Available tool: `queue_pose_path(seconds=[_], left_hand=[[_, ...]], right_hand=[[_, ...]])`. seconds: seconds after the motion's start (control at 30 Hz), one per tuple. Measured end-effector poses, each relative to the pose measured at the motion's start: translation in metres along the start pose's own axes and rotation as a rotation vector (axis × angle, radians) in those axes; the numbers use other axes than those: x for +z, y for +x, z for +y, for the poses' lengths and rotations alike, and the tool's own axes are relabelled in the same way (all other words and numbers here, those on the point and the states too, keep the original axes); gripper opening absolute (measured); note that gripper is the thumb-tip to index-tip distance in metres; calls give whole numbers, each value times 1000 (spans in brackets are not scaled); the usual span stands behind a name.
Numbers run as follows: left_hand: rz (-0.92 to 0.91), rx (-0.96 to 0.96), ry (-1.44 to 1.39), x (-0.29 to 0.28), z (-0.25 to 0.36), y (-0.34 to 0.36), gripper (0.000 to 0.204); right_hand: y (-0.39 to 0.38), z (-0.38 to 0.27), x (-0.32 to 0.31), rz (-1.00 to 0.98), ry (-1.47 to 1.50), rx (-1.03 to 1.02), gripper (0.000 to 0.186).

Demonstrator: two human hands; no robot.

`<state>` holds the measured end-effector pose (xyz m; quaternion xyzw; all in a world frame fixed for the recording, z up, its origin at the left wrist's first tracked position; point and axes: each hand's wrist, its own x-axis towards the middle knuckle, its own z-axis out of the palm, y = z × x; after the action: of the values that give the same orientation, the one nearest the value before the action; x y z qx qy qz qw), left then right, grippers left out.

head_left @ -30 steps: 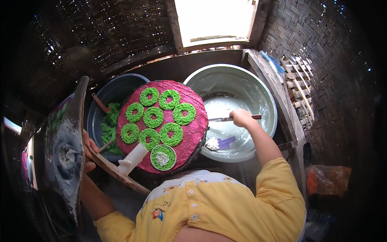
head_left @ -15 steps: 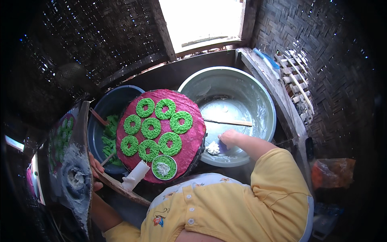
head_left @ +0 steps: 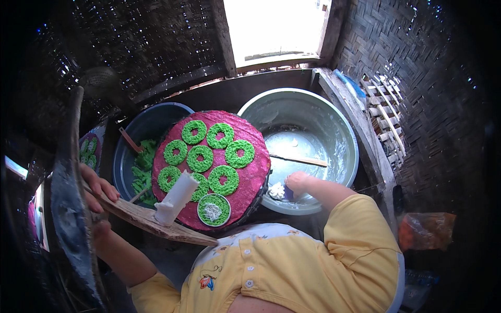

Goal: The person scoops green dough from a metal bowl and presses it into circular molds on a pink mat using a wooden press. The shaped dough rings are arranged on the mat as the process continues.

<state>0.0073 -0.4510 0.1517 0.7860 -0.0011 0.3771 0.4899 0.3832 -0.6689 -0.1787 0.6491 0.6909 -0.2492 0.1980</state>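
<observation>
At the left, my left hand [head_left: 100, 190] is closed around a wooden press, at the narrow end of its lever [head_left: 141, 220]. A white cylinder [head_left: 177, 199] stands out from that lever, over the edge of a round pink-covered tray [head_left: 253, 141]. Beside my hand, the floury wooden plank [head_left: 73, 208] is turned nearly edge-on. Several green noodle-like rings [head_left: 200, 158] lie on the tray; the nearest sits in a white-rimmed ring with white strands [head_left: 212, 211] on it. Inside the large basin [head_left: 344, 135], my right hand [head_left: 298, 182] grips a small purple piece [head_left: 288, 193] beside white dough [head_left: 276, 191].
A wooden stick [head_left: 300, 159] lies in the large basin. Left of the tray, a blue basin [head_left: 121, 167] holds green dough pieces [head_left: 147, 154] and a reddish-brown stick. An orange-filled plastic bag [head_left: 427, 230] is at the right. Woven walls surround the corner.
My left hand has tilted the wooden press: the floury plank has turned from broad face to edge, and the lever with its white cylinder has swung right over the tray. My right hand has barely moved.
</observation>
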Motion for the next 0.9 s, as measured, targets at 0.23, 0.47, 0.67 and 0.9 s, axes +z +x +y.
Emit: queue_pose_path(seconds=[0.23,0.47,0.67,0.9], left_hand=[[21,19,-206,4,18,7,42],[82,-18,-347,5,18,-3,43],[71,7,-322,-1,26,-4,36],[43,35,-292,-12,20,-5,35]], right_hand=[[-8,-5,-5,-13,82,109,44],[-14,-16,-8,-15,15,94,39],[-13,-22,-12,-99,34,59,34],[1,-8,1,-282,291,111,35]])
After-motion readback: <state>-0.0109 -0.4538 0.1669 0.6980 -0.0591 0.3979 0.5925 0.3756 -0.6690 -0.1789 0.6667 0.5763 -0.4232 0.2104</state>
